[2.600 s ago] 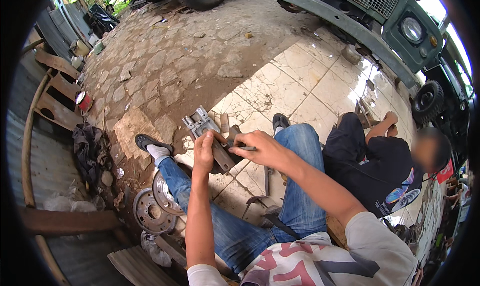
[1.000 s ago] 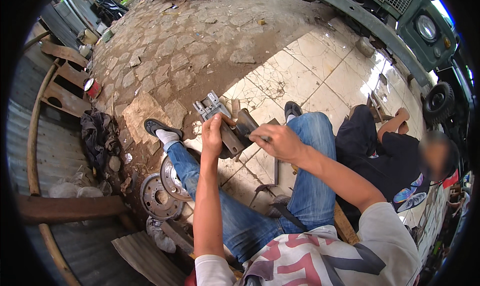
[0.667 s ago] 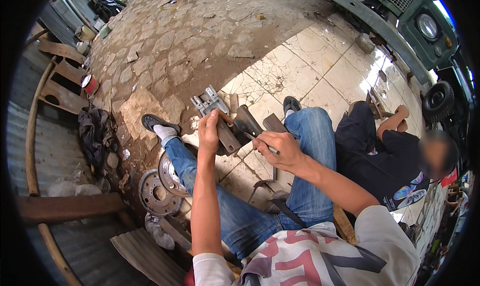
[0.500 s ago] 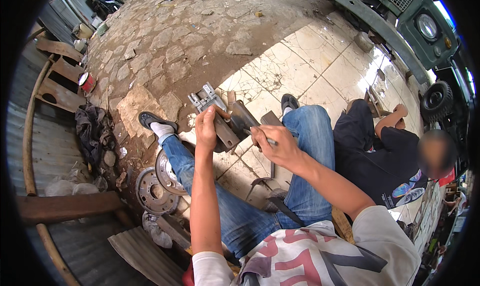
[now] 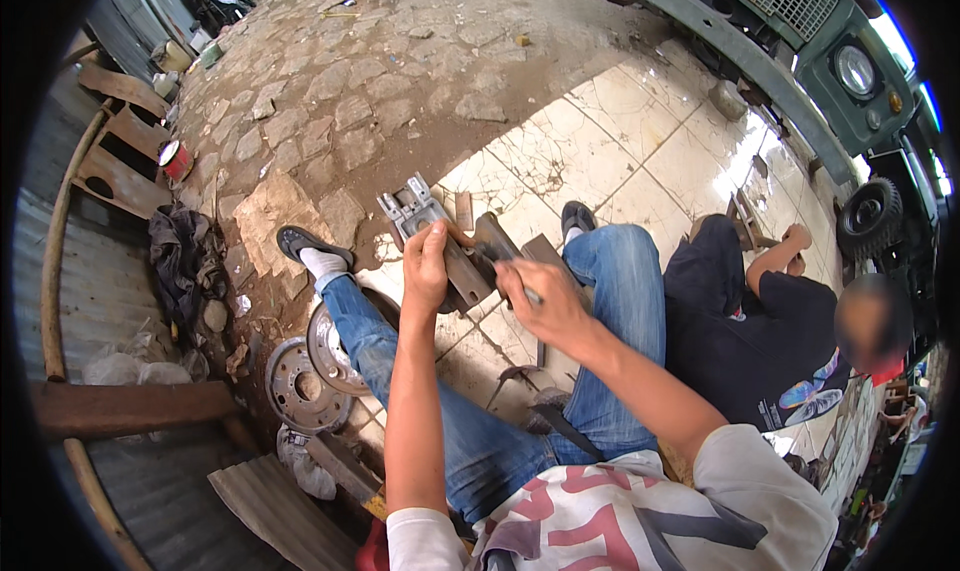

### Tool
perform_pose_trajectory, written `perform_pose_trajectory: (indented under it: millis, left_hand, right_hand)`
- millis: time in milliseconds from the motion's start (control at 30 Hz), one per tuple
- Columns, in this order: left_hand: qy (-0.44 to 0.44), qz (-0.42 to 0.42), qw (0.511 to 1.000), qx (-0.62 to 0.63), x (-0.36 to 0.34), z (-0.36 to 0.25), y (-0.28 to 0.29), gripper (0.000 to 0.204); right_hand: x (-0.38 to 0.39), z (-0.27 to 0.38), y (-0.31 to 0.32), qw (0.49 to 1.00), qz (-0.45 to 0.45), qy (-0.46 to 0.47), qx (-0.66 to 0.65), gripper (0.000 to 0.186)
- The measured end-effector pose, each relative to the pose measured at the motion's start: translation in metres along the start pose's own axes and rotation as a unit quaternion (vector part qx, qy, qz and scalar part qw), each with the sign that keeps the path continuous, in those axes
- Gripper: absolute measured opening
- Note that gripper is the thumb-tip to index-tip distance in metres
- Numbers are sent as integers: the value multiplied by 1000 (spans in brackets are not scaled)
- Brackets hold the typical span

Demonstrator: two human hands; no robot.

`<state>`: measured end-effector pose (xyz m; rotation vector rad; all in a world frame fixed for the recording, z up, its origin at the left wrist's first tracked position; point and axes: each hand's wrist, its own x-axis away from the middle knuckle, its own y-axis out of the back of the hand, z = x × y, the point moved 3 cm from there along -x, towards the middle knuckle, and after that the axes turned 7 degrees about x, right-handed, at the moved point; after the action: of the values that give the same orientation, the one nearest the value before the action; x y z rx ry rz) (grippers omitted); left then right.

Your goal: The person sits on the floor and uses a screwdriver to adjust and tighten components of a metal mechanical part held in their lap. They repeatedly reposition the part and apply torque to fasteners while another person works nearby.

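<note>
Over the tiled floor between my knees, my left hand [image 5: 427, 269] is closed round a long grey metal channel piece [image 5: 463, 274]. Its far end carries a silvery bracket [image 5: 410, 203] with several lugs. My right hand [image 5: 550, 299] grips a slim tool with a grey-green handle [image 5: 533, 297]; the tool's working end, near the channel piece, is too unclear to name. Beside the channel piece lies a dark, flat-sided metal piece [image 5: 495, 233], partly hidden by my right hand. Whether it touches the channel piece, I cannot tell.
Two round metal discs [image 5: 298, 376] lie by my left leg. A person in a dark shirt [image 5: 755, 321] sits close on my right, near a green vehicle [image 5: 840, 61]. Corrugated sheets [image 5: 50, 271], dark cloth [image 5: 180, 266] and a wooden beam [image 5: 140, 411] line the left side.
Both hands have shifted slightly: the left a little to the right, the right slightly down. The grips stay the same, and the whole view has tilted a little.
</note>
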<state>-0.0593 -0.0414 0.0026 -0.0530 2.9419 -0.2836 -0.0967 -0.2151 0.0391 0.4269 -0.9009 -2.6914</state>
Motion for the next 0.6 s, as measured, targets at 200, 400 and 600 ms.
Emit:
perform_pose_trajectory:
  millis: [200, 400, 600]
  left_hand:
    - [49, 17, 997, 51, 3, -2, -2, 49]
    - [2, -30, 1000, 6, -7, -3, 1, 50]
    - [31, 7, 999, -18, -2, 0, -12, 49]
  right_hand:
    - [24, 0, 1, 999, -9, 15, 31, 31]
    - [19, 10, 6, 998, 19, 13, 63, 30]
    - [-3, 5, 2, 995, -3, 45, 92, 29]
